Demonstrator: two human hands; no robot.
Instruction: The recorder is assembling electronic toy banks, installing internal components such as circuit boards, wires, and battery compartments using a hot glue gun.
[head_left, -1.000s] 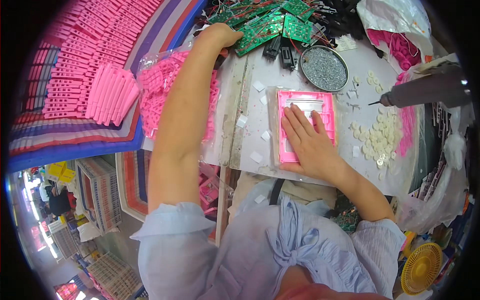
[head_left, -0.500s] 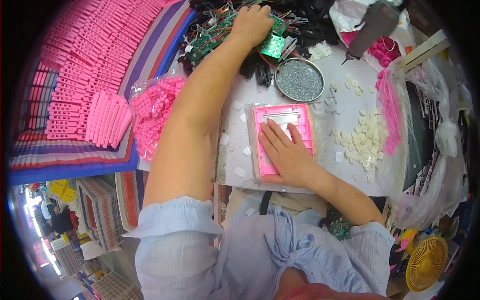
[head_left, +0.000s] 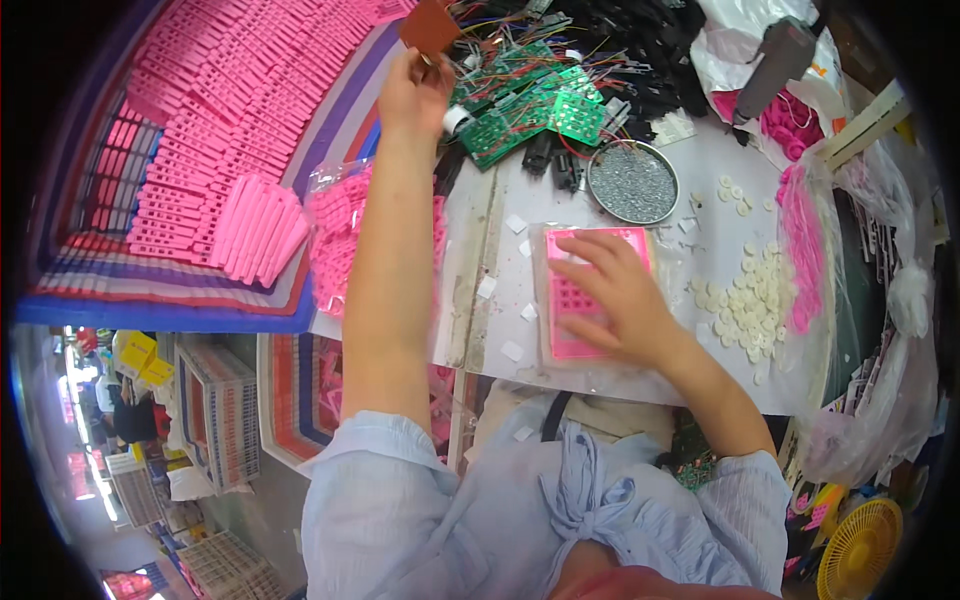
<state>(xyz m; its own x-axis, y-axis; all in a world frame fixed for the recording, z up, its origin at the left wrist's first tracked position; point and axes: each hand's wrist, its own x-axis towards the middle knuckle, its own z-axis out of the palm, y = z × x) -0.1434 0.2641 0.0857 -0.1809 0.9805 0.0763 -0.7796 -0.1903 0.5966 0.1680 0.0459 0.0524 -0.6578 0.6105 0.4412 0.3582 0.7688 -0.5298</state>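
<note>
Where the left hand is: the left hand [head_left: 413, 100] is at the far side of the table [head_left: 500, 320], beside the circuit boards [head_left: 577, 118] and just below a brown block [head_left: 430, 28].
Left fingers: curled together near the block; I cannot tell whether they grasp anything.
Right hand: the right hand [head_left: 625, 305] is over the pink case [head_left: 568, 300], its fingers spread and not closed on anything.
Pink case: on the table in front of the person, partly covered by the right hand.
Change on the left: half a second ago that hand was over the circuit boards; now it is to their left.
Change on the right: a grid of holes now shows between the fingers, where a silvery strip showed before; whether the case was turned or a piece laid on it, I cannot tell.
What this means: the work seems split, one hand minding the case, the other busy away from it.
Nearby: small metal pieces [head_left: 632, 182] in a round dish, and white discs [head_left: 752, 310] to the right.
</note>
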